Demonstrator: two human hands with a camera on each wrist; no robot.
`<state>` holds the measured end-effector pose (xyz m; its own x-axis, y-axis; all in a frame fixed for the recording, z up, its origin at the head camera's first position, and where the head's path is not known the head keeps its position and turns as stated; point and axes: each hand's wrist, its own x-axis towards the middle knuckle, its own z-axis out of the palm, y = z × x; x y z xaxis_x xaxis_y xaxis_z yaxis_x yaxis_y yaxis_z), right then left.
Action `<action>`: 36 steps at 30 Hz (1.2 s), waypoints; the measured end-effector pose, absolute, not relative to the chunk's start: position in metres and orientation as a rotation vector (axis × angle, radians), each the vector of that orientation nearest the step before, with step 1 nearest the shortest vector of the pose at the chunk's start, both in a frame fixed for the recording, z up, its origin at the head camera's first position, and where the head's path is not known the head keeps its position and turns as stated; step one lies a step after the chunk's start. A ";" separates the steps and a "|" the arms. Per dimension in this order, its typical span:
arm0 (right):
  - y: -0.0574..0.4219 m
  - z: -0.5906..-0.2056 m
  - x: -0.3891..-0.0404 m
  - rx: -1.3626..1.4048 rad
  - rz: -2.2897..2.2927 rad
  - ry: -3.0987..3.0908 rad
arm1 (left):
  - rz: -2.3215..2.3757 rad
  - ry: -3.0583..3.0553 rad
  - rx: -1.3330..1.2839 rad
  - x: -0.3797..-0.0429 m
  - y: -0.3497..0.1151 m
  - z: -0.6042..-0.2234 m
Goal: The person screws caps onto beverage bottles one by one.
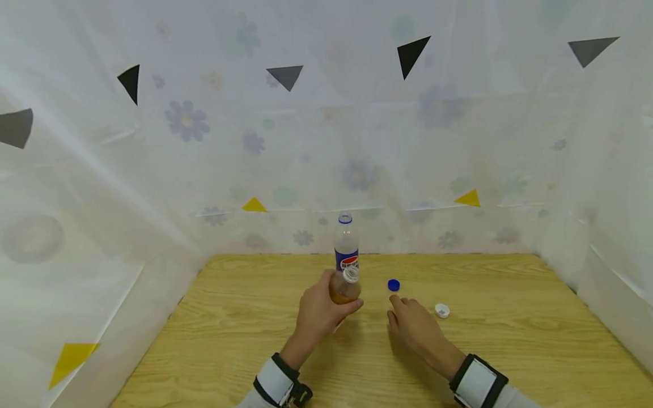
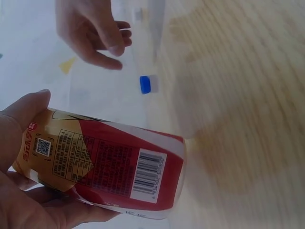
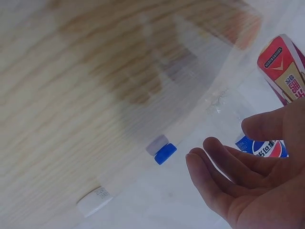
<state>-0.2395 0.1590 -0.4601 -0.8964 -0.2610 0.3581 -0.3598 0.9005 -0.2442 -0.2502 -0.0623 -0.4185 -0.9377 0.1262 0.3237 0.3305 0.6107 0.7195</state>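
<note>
My left hand (image 1: 317, 309) grips a plastic bottle (image 1: 343, 290) with an amber drink in it. Its red and gold label (image 2: 112, 160) carries a barcode, and its white-ringed neck bears no cap. Just behind it stands a clear Pepsi bottle (image 1: 347, 237) with a blue label, also uncapped; its lower part is hidden. Nothing is in my right hand (image 1: 415, 324), whose fingers are relaxed and slightly bent over the table. A blue bottle cap (image 1: 394, 285) lies just beyond those fingertips. To that hand's right lies a white cap (image 1: 442, 310).
The wood-grain table (image 1: 245, 340) ends at a pale flowered sheet (image 1: 326, 141) along the back. Similar sheeting hangs on both sides, with black, grey and yellow paper pieces on it.
</note>
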 end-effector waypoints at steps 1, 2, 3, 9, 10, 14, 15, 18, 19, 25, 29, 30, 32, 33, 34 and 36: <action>0.160 -0.460 -0.240 0.461 0.440 -2.746 | -1.218 -2.607 -0.380 -0.250 -0.060 -0.419; 0.160 -0.461 -0.240 0.462 0.438 -2.742 | -1.204 -2.613 -0.385 -0.250 -0.058 -0.420; 0.161 -0.461 -0.240 0.461 0.438 -2.742 | -1.192 -2.618 -0.387 -0.250 -0.057 -0.421; 0.161 -0.463 -0.240 0.458 0.446 -2.738 | -1.179 -2.612 -0.371 -0.249 -0.055 -0.423; 0.161 -0.463 -0.240 0.459 0.446 -2.734 | -1.182 -2.609 -0.372 -0.249 -0.055 -0.423; 0.161 -0.464 -0.240 0.461 0.438 -2.719 | -1.185 -2.602 -0.393 -0.251 -0.054 -0.424; 0.162 -0.464 -0.240 0.460 0.435 -2.718 | -1.183 -2.604 -0.395 -0.251 -0.054 -0.425; 0.163 -0.465 -0.239 0.457 0.429 -2.720 | -1.187 -2.606 -0.395 -0.253 -0.052 -0.427; 0.163 -0.464 -0.238 0.456 0.428 -2.723 | -1.193 -2.607 -0.393 -0.253 -0.051 -0.427; 0.163 -0.464 -0.237 0.463 0.439 -2.726 | -1.200 -2.594 -0.388 -0.256 -0.047 -0.428; 0.163 -0.464 -0.238 0.466 0.446 -2.727 | -1.179 -2.570 -0.394 -0.258 -0.045 -0.431; 0.163 -0.464 -0.238 0.467 0.449 -2.727 | -1.172 -2.565 -0.395 -0.259 -0.045 -0.431; 0.163 -0.464 -0.238 0.470 0.452 -2.728 | -1.158 -2.554 -0.400 -0.260 -0.045 -0.433; 0.163 -0.464 -0.238 0.474 0.452 -2.725 | -1.152 -2.550 -0.405 -0.260 -0.045 -0.433; 0.163 -0.464 -0.238 0.474 0.451 -2.722 | -1.147 -2.544 -0.410 -0.261 -0.045 -0.434; 0.163 -0.465 -0.239 0.475 0.446 -2.721 | -1.135 -2.546 -0.413 -0.261 -0.044 -0.434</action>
